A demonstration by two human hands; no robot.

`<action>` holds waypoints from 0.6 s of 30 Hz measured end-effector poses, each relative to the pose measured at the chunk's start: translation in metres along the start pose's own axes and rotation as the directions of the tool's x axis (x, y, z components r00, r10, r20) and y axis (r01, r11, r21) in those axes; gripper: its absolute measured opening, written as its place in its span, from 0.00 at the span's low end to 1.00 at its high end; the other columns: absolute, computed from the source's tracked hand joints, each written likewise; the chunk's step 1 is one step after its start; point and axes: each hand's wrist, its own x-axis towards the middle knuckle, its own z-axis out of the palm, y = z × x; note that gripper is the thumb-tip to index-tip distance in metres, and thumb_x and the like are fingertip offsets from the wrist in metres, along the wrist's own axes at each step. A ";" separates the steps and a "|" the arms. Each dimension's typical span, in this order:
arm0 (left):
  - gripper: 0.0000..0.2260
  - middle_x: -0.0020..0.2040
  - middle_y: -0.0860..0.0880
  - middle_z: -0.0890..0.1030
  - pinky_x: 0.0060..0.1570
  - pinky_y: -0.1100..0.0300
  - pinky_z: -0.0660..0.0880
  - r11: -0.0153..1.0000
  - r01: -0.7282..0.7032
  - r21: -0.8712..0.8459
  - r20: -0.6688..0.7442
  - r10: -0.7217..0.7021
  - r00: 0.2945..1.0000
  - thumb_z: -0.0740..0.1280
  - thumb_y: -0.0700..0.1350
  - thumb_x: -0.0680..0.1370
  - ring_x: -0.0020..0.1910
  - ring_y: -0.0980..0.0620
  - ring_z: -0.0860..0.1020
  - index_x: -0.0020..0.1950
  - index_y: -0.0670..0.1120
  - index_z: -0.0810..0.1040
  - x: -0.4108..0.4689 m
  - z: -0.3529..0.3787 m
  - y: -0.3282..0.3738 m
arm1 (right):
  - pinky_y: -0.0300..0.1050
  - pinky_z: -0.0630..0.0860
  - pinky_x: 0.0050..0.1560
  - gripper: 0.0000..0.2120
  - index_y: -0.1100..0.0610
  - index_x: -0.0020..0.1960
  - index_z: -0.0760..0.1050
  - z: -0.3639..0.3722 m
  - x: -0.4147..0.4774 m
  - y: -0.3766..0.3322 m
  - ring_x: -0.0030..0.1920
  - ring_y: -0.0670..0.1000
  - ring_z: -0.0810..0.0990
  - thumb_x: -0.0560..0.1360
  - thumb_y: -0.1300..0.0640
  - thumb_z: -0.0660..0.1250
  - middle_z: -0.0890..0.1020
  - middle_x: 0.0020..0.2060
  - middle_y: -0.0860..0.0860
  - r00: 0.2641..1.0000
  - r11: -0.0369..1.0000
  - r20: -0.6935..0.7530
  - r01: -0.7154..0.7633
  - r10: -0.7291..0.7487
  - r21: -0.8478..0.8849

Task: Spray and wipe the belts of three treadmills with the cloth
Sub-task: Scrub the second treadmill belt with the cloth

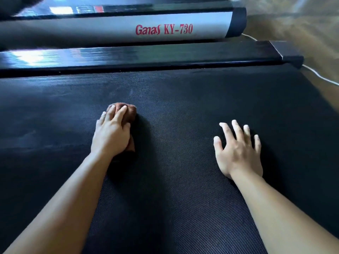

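The left hand (pixel 110 132) is pressing a bunched brown cloth (pixel 129 112) onto the belt (pixel 183 99), a little left of the middle. Its fingers are curving over the wad and holding it down, and the thumb is hidden beneath. The right hand (pixel 238 153) is resting on the belt well apart from the cloth, with its fingers spread and nearly straight, holding nothing; it seems to be bracing the person.

Wiping looks to be under way on this belt. Faint dull smears are showing beyond the cloth, near the rail (pixel 146 55), which may be spray or marks left by wiping; I cannot tell which. No spray bottle is showing, so the spraying here is probably done already.

A 2nd treadmill (pixel 119 29) is lying just beyond the rail, but its belt is barely showing, so I cannot tell whether it has been cleaned. A 3rd is not in sight. I cannot tell which of the 3 belts this one is, so at best some of this belt is left to wipe, and perhaps 2 more.
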 end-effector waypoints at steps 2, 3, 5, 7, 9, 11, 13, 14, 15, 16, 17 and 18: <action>0.27 0.81 0.44 0.56 0.79 0.51 0.48 1.000 0.004 0.024 -0.017 -0.003 1.000 0.61 0.49 0.81 0.80 0.43 0.53 0.80 0.52 0.60 0.020 0.007 0.014 | 0.59 0.43 0.78 0.25 0.40 0.77 0.55 0.000 0.000 0.000 0.80 0.54 0.47 0.80 0.39 0.47 0.52 0.80 0.47 1.000 1.000 -0.004 0.000 0.000 -0.001; 0.27 0.81 0.44 0.55 0.79 0.51 0.47 0.999 -0.008 0.039 -0.019 0.008 1.000 0.60 0.50 0.81 0.80 0.44 0.52 0.80 0.51 0.60 0.027 0.013 0.026 | 0.59 0.43 0.78 0.25 0.40 0.77 0.55 0.000 0.000 0.000 0.79 0.54 0.47 0.80 0.39 0.47 0.53 0.80 0.47 1.000 1.000 -0.008 0.000 0.000 0.001; 0.27 0.81 0.44 0.55 0.78 0.51 0.47 0.997 -0.055 0.052 -0.005 0.055 0.998 0.60 0.51 0.81 0.80 0.44 0.52 0.80 0.52 0.59 0.033 0.024 0.055 | 0.59 0.43 0.77 0.25 0.40 0.77 0.55 0.000 0.000 0.000 0.79 0.54 0.47 0.80 0.39 0.47 0.53 0.80 0.47 1.000 1.000 -0.015 0.000 0.000 -0.001; 0.26 0.81 0.45 0.56 0.77 0.48 0.50 0.990 -0.134 0.034 0.011 0.134 0.991 0.60 0.51 0.81 0.79 0.42 0.54 0.79 0.54 0.60 0.029 0.034 0.089 | 0.59 0.43 0.77 0.25 0.40 0.77 0.55 0.001 0.000 0.000 0.79 0.54 0.47 0.80 0.39 0.47 0.53 0.80 0.47 1.000 1.000 -0.017 0.002 -0.002 0.002; 0.26 0.81 0.47 0.55 0.77 0.46 0.52 0.976 -0.217 0.000 0.046 0.217 0.975 0.60 0.52 0.80 0.79 0.42 0.53 0.79 0.56 0.60 0.011 0.043 0.119 | 0.58 0.43 0.77 0.25 0.40 0.76 0.55 0.001 0.000 0.001 0.79 0.54 0.46 0.81 0.39 0.48 0.52 0.80 0.47 1.000 1.000 -0.012 0.001 -0.001 0.011; 0.26 0.82 0.48 0.54 0.78 0.44 0.51 0.957 -0.290 -0.034 0.086 0.292 0.953 0.60 0.52 0.81 0.80 0.42 0.52 0.79 0.57 0.59 -0.014 0.049 0.140 | 0.58 0.43 0.77 0.24 0.40 0.76 0.55 0.001 0.000 0.001 0.79 0.54 0.46 0.81 0.40 0.48 0.52 0.80 0.46 1.000 1.000 -0.009 -0.001 0.001 0.015; 0.26 0.82 0.50 0.54 0.78 0.45 0.50 0.939 -0.340 -0.049 0.110 0.344 0.933 0.59 0.52 0.82 0.80 0.43 0.51 0.80 0.57 0.58 -0.037 0.048 0.146 | 0.59 0.43 0.77 0.24 0.40 0.76 0.55 0.001 0.001 0.001 0.79 0.54 0.46 0.81 0.40 0.49 0.52 0.80 0.46 1.000 1.000 -0.009 -0.002 0.002 0.013; 0.26 0.82 0.51 0.54 0.78 0.46 0.49 0.935 -0.351 -0.052 0.118 0.355 0.927 0.59 0.53 0.82 0.80 0.44 0.51 0.80 0.58 0.57 -0.045 0.045 0.142 | 0.59 0.43 0.77 0.24 0.40 0.76 0.55 0.001 0.001 0.001 0.79 0.53 0.46 0.80 0.40 0.48 0.52 0.80 0.46 1.000 1.000 -0.010 -0.003 0.003 0.012; 0.26 0.82 0.52 0.54 0.78 0.46 0.48 0.935 -0.350 -0.056 0.125 0.354 0.927 0.59 0.54 0.82 0.80 0.45 0.51 0.80 0.59 0.56 -0.051 0.042 0.136 | 0.58 0.43 0.77 0.24 0.39 0.76 0.55 0.001 0.001 0.001 0.79 0.53 0.46 0.80 0.40 0.48 0.52 0.80 0.46 1.000 1.000 -0.010 -0.004 0.004 0.011; 0.26 0.82 0.53 0.53 0.78 0.47 0.47 0.939 -0.339 -0.061 0.129 0.345 0.930 0.59 0.54 0.82 0.81 0.46 0.50 0.80 0.60 0.56 -0.056 0.038 0.128 | 0.58 0.43 0.78 0.24 0.39 0.76 0.55 0.001 0.001 0.001 0.79 0.53 0.46 0.80 0.39 0.48 0.52 0.80 0.46 1.000 1.000 -0.009 -0.005 0.005 0.010; 0.26 0.82 0.54 0.53 0.78 0.48 0.46 0.944 -0.325 -0.064 0.128 0.330 0.935 0.59 0.54 0.82 0.81 0.47 0.50 0.80 0.60 0.55 -0.060 0.034 0.119 | 0.58 0.43 0.78 0.24 0.39 0.76 0.54 0.001 0.001 0.001 0.79 0.53 0.46 0.80 0.39 0.47 0.52 0.80 0.46 1.000 1.000 -0.008 -0.005 0.005 0.007; 0.27 0.82 0.54 0.52 0.78 0.48 0.46 0.950 -0.306 -0.066 0.123 0.312 0.942 0.59 0.54 0.82 0.81 0.48 0.50 0.80 0.61 0.55 -0.063 0.030 0.108 | 0.58 0.43 0.78 0.25 0.39 0.76 0.54 0.001 0.001 0.001 0.79 0.53 0.46 0.80 0.39 0.47 0.52 0.80 0.46 1.000 1.000 -0.007 -0.004 0.004 0.006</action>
